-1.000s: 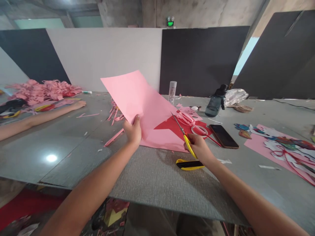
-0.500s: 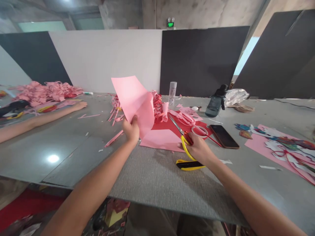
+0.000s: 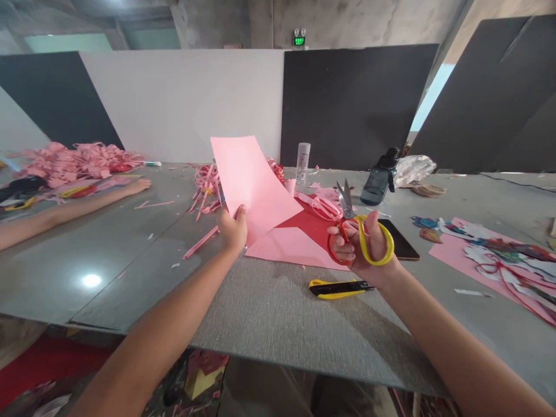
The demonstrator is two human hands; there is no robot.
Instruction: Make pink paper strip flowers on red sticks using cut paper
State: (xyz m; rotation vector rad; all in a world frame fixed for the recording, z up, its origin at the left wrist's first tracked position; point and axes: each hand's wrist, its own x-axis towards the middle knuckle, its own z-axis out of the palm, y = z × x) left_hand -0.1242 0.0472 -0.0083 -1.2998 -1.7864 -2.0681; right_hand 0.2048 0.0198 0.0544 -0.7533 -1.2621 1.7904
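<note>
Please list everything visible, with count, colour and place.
Table: one, grey, centre
Raised sheet: one, pink, centre
Lower sheet: one, pink, on table
Red paper: unclear count, red, beside lower sheet
Scissors: one held, red and yellow, centre right
Utility knife: one, yellow and black, below scissors
Phone: one, black, right
Bottles: two, clear and dark, back
Crumpled plastic: one, clear, back right
Paper strips: many, pink, left and centre
Paper cutouts: several, multicoloured, right
Exit sign: one, green, upper back
Wall panels: several, white and dark, back
Clutter: several, mixed colours, far left
Co-worker's arm: one, bare, left
Left grip: one, bare, on raised sheet
Right grip: one, bare, on scissors
</note>
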